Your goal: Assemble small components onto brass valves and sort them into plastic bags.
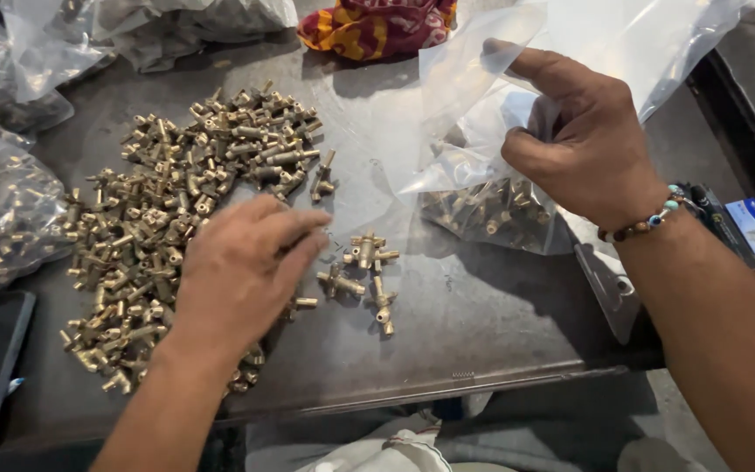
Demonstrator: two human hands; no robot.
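Closest to the camera is the front edge of the metal table (447, 385), with some white cloth (377, 450) bunched up just below it. The left hand (242, 267) is lying palm-down, fingers loosely spread, over the right edge of a big pile of brass fittings (176, 201); can't tell if anything is under the palm, but it isn't pinching anything I can see. The right hand (583, 144) is closed on the rim of a clear plastic bag (500, 114), holding the mouth up, and there are fittings already sitting in the bottom of it (482, 210).

A few loose fittings (364, 271) lie on bare table just right of the left fingertips, between the two hands and a bit below the bag.

My take on doing this bit well: keep the bag mouth held wide and low to the table, sweep a small batch at a time instead of a fistful, and don't let the little ones roll off that front edge.

More bags of fittings (2, 210) sit at far left, and a red and yellow cloth (377, 26) at the back.
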